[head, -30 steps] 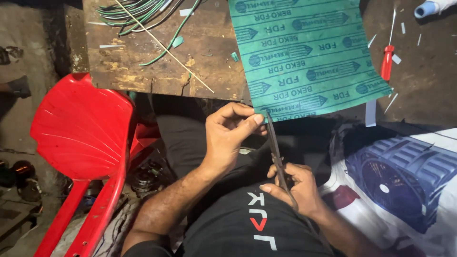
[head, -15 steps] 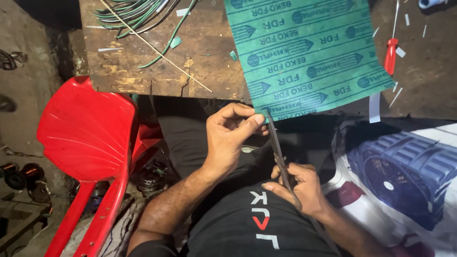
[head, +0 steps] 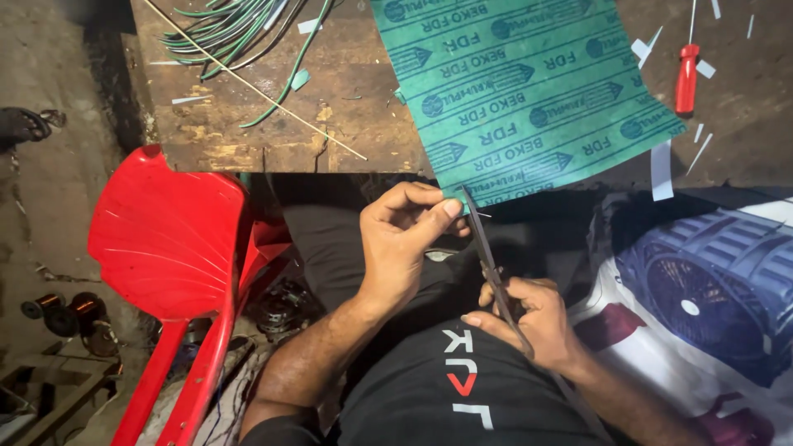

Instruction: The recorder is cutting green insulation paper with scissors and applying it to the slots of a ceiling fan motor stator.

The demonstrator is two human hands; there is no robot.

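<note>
My right hand (head: 529,318) grips the handles of dark scissors (head: 487,256), whose blades point up toward the table edge. My left hand (head: 405,239) pinches a small thin piece at the blade tips, just below the near corner of a green printed sheet (head: 520,91) that lies on the wooden table (head: 248,132) and hangs over its edge. Both hands are held over my lap, above my dark shirt.
A red plastic chair (head: 165,248) stands to the left. A bundle of green and white wires (head: 239,25) and a thin stick lie on the table. A red-handled screwdriver (head: 686,74) and paper slivers lie at right. A printed box (head: 710,281) sits at lower right.
The view has shifted slightly; my hands and the scissors keep nearly the same pose at the green sheet's near edge.
</note>
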